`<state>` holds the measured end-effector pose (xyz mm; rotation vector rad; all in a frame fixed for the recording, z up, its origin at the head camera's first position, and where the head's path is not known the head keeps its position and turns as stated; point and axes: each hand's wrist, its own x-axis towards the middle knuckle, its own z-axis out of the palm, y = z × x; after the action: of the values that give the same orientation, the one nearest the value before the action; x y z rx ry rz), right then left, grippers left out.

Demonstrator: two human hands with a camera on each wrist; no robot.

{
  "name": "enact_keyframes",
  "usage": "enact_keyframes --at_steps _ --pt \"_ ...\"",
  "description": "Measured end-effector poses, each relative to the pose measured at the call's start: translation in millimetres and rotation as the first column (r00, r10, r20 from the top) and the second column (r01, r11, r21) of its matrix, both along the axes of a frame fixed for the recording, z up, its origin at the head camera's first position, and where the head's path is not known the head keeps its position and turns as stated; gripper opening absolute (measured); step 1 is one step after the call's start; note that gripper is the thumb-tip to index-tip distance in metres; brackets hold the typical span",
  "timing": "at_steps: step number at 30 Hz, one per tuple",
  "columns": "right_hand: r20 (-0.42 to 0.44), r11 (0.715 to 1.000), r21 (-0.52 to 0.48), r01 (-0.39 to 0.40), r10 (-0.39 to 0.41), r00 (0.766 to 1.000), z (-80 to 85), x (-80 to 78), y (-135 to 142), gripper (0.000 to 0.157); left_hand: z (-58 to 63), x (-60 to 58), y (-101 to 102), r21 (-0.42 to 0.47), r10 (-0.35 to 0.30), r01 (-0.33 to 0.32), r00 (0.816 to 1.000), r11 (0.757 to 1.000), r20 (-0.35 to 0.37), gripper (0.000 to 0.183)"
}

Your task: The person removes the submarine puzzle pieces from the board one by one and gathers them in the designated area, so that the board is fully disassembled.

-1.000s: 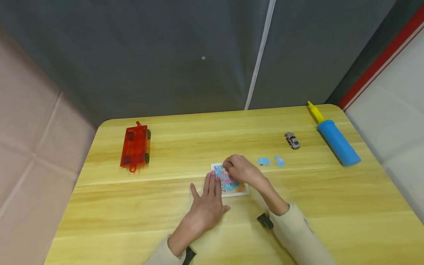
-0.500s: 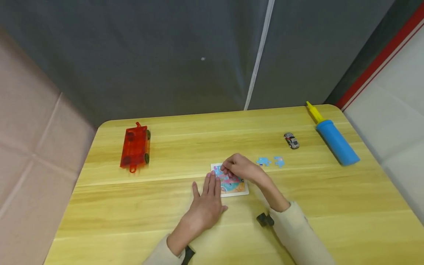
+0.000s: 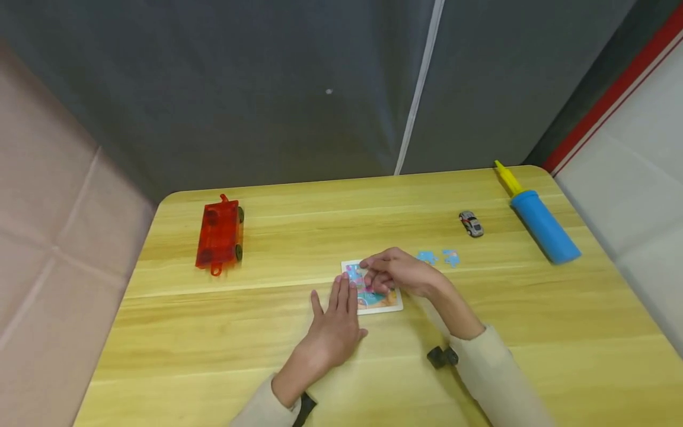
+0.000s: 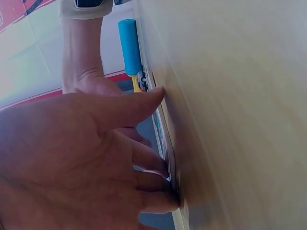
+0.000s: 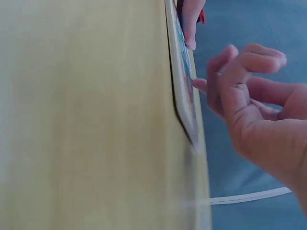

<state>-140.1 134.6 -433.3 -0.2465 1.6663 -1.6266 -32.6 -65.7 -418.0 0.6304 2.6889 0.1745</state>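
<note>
A small jigsaw puzzle (image 3: 376, 300) in a white-edged tray lies on the wooden table, its sea-coloured picture partly hidden by both hands. My left hand (image 3: 335, 332) rests with straight fingers on the tray's left side, thumb spread out. Over the upper right of the puzzle is my right hand (image 3: 409, 273), its fingers loosely bent. The right wrist view shows no piece between the thumb and fingers of the right hand (image 5: 261, 103); one fingertip is right at the puzzle's surface. Two loose blue puzzle pieces, one nearer (image 3: 427, 257) and one farther right (image 3: 451, 257), lie beyond that hand.
A red see-through toy wagon (image 3: 219, 234) sits at the table's left. Toward the back right are a small silver toy car (image 3: 471, 223) and a blue hand pump (image 3: 544, 226) with a yellow nozzle. A grey curtain (image 3: 240, 95) hangs behind the table.
My right hand has shifted a little to the right, and its fingers have loosened from a bunched pose over the puzzle. The left hand has stayed on the tray.
</note>
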Motion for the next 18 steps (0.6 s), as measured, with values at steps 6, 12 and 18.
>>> enact_keyframes --at_steps 6,12,18 --pt "0.103 0.992 -0.110 0.059 -0.048 0.994 -7.7 -3.1 8 0.046 -0.3 0.4 0 0.004 0.002 -0.002 1.000 1.000 0.000 0.087" --pt "0.009 0.996 -0.036 0.078 -0.078 0.997 -8.7 -3.1 0 0.041 -0.5 0.4 -1 -0.030 -0.001 0.000 1.000 1.000 -0.008 0.088" --pt "-0.254 0.977 0.186 0.107 -0.058 0.965 -3.1 -0.5 -15 0.028 -1.3 -0.5 -1 -0.041 -0.023 0.022 1.000 0.999 -0.016 0.087"
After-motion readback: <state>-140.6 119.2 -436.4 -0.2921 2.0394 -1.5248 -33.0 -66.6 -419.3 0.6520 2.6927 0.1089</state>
